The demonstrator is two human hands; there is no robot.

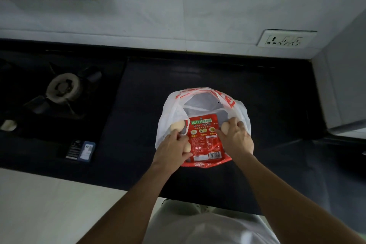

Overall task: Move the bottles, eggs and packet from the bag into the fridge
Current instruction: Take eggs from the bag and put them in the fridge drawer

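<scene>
A white plastic bag [170, 109] with red print stands open on the dark counter [150, 89]. Across its mouth lies a red packet [205, 140] with a green label and a barcode. My left hand [172, 150] holds two pale eggs: one [177, 126] at its fingertips, another [187, 147] against the palm. My right hand [235, 138] grips a third egg [225, 127] at the packet's right edge. Both hands touch the packet's sides. No bottles show; the bag's inside is mostly hidden.
A gas hob with a round burner [63, 87] fills the counter's left part. Near its front edge lies a small blue and black pack [81, 149]. A wall socket [285, 38] sits on the white wall behind. A grey cabinet side [344, 85] rises at the right.
</scene>
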